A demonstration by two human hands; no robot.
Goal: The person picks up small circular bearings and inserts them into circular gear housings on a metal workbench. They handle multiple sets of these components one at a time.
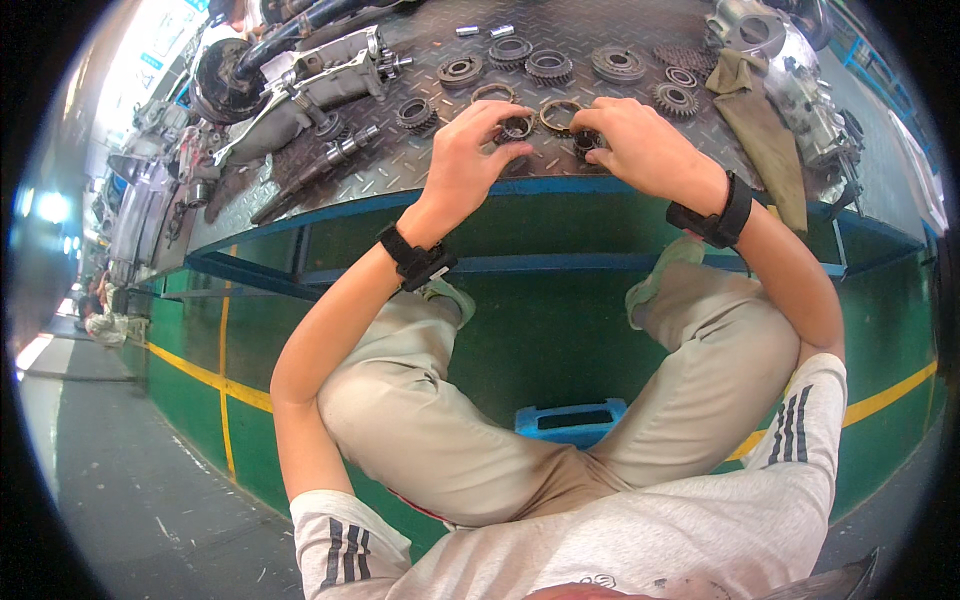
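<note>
2 small parts pinched at bench (400, 165) front edge: L hand (468, 150) thumb + fingers on dark ring part (515, 127), R hand (648, 143) on dark cyl. part (585, 146), w/ brass ring (543, 119) btwn, closer to R.

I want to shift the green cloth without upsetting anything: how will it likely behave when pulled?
The cloth should be floppy: it creases and droops over the edge of the table. It is probably light for its size, since it looks like plain fabric. It could snag if dragged sideways, as it lies close beside the metal casing.
</note>
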